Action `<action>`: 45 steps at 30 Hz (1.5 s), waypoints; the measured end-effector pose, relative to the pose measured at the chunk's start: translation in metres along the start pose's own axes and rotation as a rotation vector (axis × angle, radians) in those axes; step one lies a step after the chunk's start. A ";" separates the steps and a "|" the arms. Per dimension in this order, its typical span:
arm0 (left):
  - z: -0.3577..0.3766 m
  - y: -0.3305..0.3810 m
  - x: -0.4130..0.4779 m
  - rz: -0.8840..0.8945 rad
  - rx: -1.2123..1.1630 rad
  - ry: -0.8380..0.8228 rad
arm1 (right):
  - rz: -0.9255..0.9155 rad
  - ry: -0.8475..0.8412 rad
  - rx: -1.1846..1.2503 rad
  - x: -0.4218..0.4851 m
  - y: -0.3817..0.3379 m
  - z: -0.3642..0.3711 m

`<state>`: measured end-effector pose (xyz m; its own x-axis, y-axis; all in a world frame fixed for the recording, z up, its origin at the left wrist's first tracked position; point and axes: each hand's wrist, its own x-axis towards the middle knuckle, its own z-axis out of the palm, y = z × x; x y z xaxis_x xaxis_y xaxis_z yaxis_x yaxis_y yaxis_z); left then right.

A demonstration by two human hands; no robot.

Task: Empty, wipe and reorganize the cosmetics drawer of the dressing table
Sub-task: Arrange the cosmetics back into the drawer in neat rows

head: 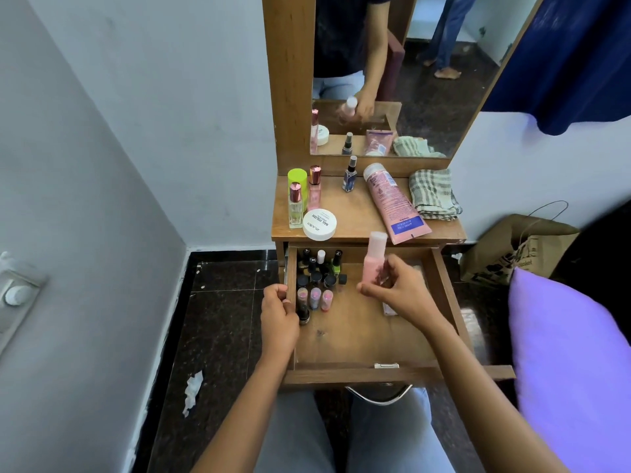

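The drawer (pixel 365 339) of the dressing table (pixel 362 213) stands pulled out, and the emptying looks partly done. The right hand (pixel 403 291) is closed round a pink bottle (pixel 374 261) with a pale cap, holding it upright above the drawer's right half, at about one o'clock from the drawer's middle. The left hand (pixel 278 312) is curled over the drawer's left wall, fingers hooked on the edge, apparently steadying it. Already out on the table top are a long pink tube (pixel 392 203) lying flat at the right, a small dark spray bottle (pixel 350 175) at twelve o'clock, a white round tub (pixel 320 224) at the front left, and behind it a lime-capped bottle (pixel 297 180) and two perfume bottles (pixel 296 206) with pink caps. A folded checked cloth (pixel 433 194) waits at the table's far right, at about two o'clock (presumably for the wiping, which cannot begin yet). Still in the drawer is a tight cluster of nail polish bottles (pixel 319 281) in its left rear corner, at about ten o'clock, and something pale and flat lies partly hidden under the right hand; I cannot tell what it is. The rest of the drawer floor is bare wood. So, by my judgement, clearing those bottles, wiping and putting everything back are all still to come.
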<state>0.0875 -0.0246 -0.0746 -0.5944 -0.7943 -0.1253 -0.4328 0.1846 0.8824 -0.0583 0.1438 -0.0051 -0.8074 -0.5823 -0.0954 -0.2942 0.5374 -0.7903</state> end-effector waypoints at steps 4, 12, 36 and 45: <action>-0.001 0.003 -0.001 -0.004 0.011 -0.001 | 0.128 -0.010 -0.172 -0.003 0.016 0.011; -0.001 0.007 -0.003 -0.006 0.017 0.010 | 0.207 -0.060 -0.268 0.004 0.026 0.019; -0.002 0.010 -0.005 -0.027 0.031 0.011 | 0.274 -0.158 -0.742 0.034 0.012 0.054; -0.001 0.008 -0.004 -0.028 0.036 0.010 | 0.232 -0.056 -0.745 0.034 0.012 0.055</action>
<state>0.0871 -0.0211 -0.0666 -0.5748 -0.8054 -0.1445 -0.4730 0.1830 0.8618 -0.0610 0.0967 -0.0511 -0.8691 -0.4245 -0.2540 -0.4032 0.9053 -0.1336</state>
